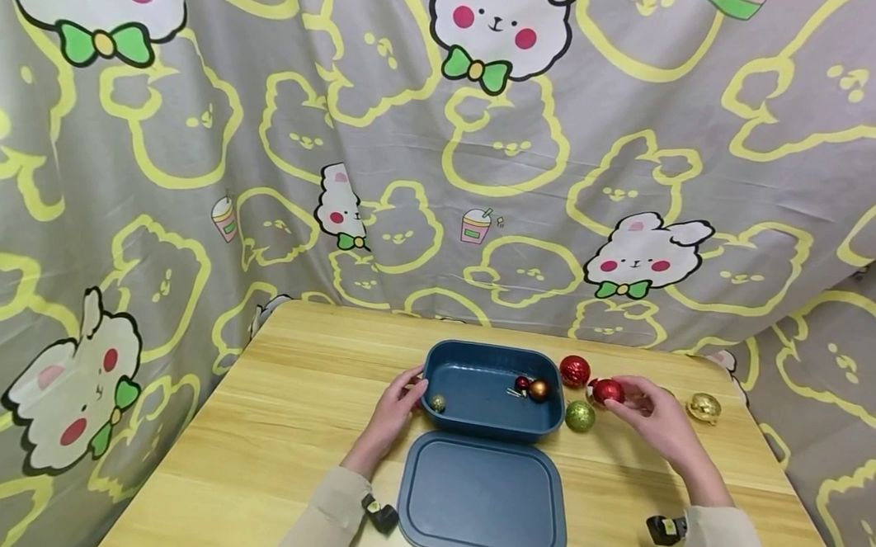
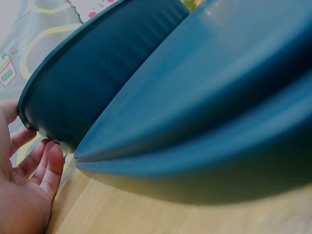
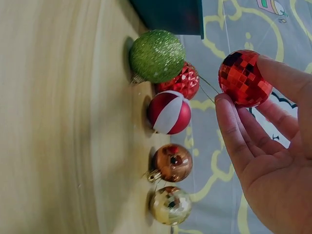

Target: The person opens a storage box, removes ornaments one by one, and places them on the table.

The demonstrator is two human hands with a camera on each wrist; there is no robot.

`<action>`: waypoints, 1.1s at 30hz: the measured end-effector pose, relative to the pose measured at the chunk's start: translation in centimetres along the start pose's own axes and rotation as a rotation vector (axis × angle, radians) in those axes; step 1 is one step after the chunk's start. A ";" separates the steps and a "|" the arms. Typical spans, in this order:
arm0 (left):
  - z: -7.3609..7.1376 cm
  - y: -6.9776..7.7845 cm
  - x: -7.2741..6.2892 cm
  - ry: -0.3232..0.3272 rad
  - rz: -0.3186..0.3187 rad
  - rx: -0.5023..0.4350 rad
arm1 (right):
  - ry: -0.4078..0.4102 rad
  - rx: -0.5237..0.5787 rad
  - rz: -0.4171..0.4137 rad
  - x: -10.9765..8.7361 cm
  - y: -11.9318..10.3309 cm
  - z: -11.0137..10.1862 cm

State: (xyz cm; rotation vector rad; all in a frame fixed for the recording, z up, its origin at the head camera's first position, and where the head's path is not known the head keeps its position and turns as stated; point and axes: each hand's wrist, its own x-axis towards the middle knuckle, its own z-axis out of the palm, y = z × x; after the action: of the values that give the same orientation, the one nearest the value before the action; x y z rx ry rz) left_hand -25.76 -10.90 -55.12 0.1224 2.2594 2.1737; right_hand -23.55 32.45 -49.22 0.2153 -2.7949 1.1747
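Note:
Between thumb and fingers, my right hand (image 1: 657, 417) pinches a shiny red mirror-tiled bauble (image 1: 608, 391), held up off the table with its thin cord trailing in the right wrist view. My left hand (image 1: 395, 408) grips the left end of a dark blue rectangular box (image 1: 468, 403), its fingertips against the outer wall in the left wrist view. Inside the box lie a small gold ball (image 1: 438, 403), a copper bauble (image 1: 539, 389) and a small dark red ball (image 1: 522, 384). Beside the box's right end are a glittery green bauble (image 1: 580, 416) and a textured red bauble (image 1: 575, 371).
A blue-grey lid (image 1: 484, 499) lies flat in front of the box. In the right wrist view, a red-and-white bauble (image 3: 169, 112), a copper bauble (image 3: 173, 163) and a gold mirrored bauble (image 3: 170, 204) sit on the wooden table (image 1: 250, 454). A patterned curtain (image 1: 414, 157) hangs behind.

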 end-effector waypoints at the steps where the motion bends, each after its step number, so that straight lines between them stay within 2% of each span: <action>1: 0.0 0.0 0.0 -0.001 -0.002 0.000 | -0.003 0.001 0.006 -0.1 0.1 0.0; 7: -0.1 0.1 0.0 -0.004 0.000 -0.004 | -0.019 -0.001 0.059 -0.8 0.7 -0.1; 14: -0.2 0.2 0.0 -0.009 0.003 0.003 | -0.019 -0.014 0.070 -1.3 1.9 0.1; 21: -0.2 -2.6 1.3 0.010 0.005 0.020 | -0.050 0.011 0.109 -1.7 3.3 0.7; 24: -0.2 -3.0 1.3 0.015 0.008 0.017 | -0.055 0.011 0.110 -1.9 3.7 0.9; 30: -0.2 -3.1 1.3 0.011 0.022 0.008 | -0.057 -0.016 0.127 -1.9 4.2 1.3; 33: -0.2 -2.6 1.3 0.006 0.005 0.009 | -0.061 -0.020 0.132 -1.9 4.4 1.4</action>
State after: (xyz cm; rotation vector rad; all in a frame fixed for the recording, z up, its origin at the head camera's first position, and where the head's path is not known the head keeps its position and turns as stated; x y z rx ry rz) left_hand -27.17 -11.10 -57.61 0.1227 2.2744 2.1700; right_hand -22.50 34.68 -53.60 0.0671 -2.9121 1.1861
